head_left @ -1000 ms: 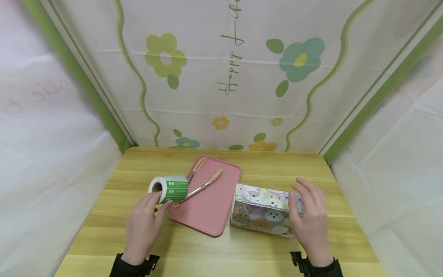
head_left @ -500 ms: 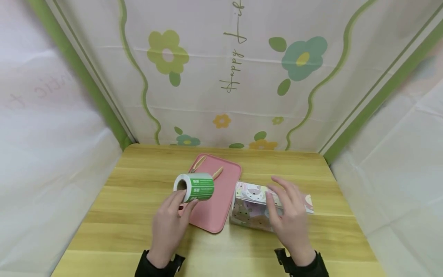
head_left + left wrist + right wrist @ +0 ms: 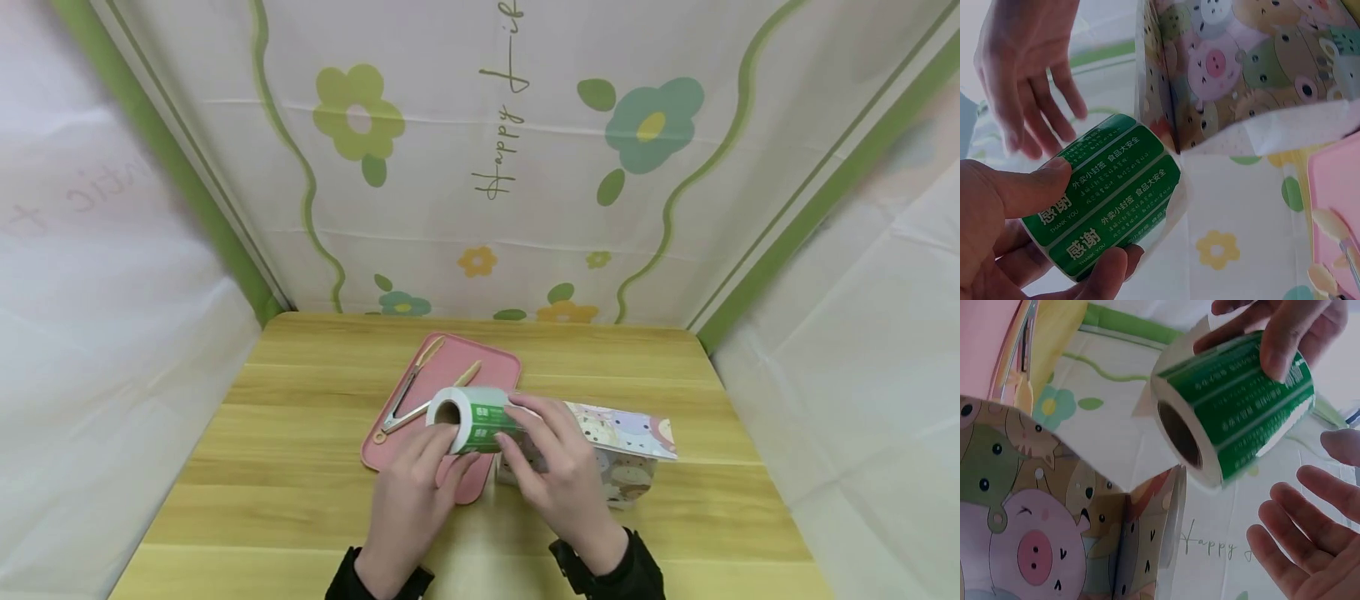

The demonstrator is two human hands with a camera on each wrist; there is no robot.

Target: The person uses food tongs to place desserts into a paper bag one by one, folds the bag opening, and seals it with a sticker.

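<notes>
My left hand holds a roll of green stickers above the pink tray, with fingers at its cardboard core. In the left wrist view, the thumb and fingers grip the sticker roll, whose green labels carry white lettering. My right hand is close to the roll's right side, in front of a paper box printed with cartoon animals. In the right wrist view, the right hand has its fingers spread and apart from the roll. Both hands and the roll hide part of the box.
A pink tray lies behind and left of the hands, bearing spread metal tongs with pale spoon-like ends. The wooden table is enclosed by a flower-printed white cloth at the back and sides.
My left hand has carried the sticker roll rightward across the tray, towards the box. My right hand has shifted left along the box until close to the roll.
</notes>
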